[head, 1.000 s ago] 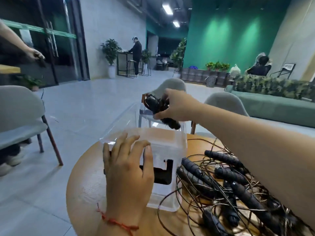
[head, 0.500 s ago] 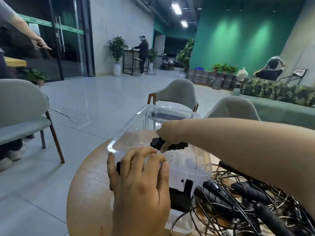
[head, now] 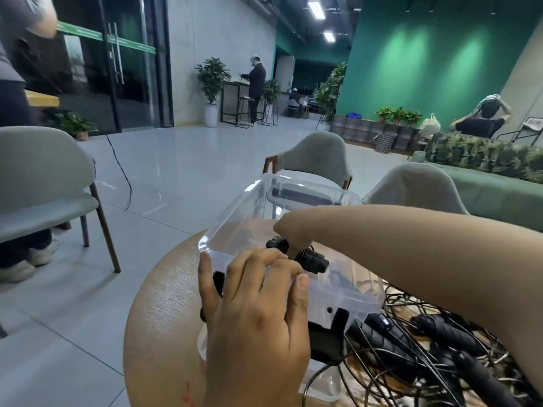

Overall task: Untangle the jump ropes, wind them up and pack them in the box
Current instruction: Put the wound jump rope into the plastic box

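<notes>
A clear plastic box (head: 235,210) stands open on the round wooden table (head: 164,318). My left hand (head: 255,318) grips its near wall, fingers curled over the rim. My right hand (head: 293,230) reaches down into the box and holds a wound jump rope (head: 313,259) by its black handles, low inside. To the right of the box lies a tangle of jump ropes (head: 426,348) with several black handles and thin dark cords. My right forearm crosses above that pile.
A black latch (head: 326,339) hangs on the box's near right side. Two grey chairs (head: 317,160) (head: 417,186) stand beyond the table, another chair (head: 38,177) at the left. A green sofa (head: 499,195) is at the right. A person (head: 14,83) stands far left.
My right hand has carried the wound rope from above the box's far rim down into the box. My left hand has shifted from flat on the wall to gripping the rim.
</notes>
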A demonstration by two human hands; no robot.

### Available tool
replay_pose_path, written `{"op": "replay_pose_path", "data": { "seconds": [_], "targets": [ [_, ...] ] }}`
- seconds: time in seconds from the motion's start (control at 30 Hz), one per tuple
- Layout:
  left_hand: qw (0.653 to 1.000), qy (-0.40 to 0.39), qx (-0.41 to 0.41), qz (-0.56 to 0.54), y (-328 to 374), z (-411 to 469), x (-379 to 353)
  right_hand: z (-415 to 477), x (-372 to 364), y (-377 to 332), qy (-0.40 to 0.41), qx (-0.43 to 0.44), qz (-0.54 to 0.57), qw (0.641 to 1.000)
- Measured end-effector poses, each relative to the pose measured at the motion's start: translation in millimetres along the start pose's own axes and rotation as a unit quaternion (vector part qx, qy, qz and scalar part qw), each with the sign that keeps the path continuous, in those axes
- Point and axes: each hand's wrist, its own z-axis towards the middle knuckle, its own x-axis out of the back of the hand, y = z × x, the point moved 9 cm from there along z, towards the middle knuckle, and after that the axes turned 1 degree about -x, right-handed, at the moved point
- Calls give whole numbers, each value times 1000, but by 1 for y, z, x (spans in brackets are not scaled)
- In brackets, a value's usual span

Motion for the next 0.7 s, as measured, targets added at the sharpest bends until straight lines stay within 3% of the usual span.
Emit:
{"op": "replay_pose_path", "data": {
  "seconds": [0.23,0.7],
  "targets": [
    [1000,-6,0,1,5,-2,-3,-2,-5,6,0,-2,48,999],
    [1000,-9,9,-10,-1,-1,-1,3,8,4,-2,-5,40,999]
  ]
}}
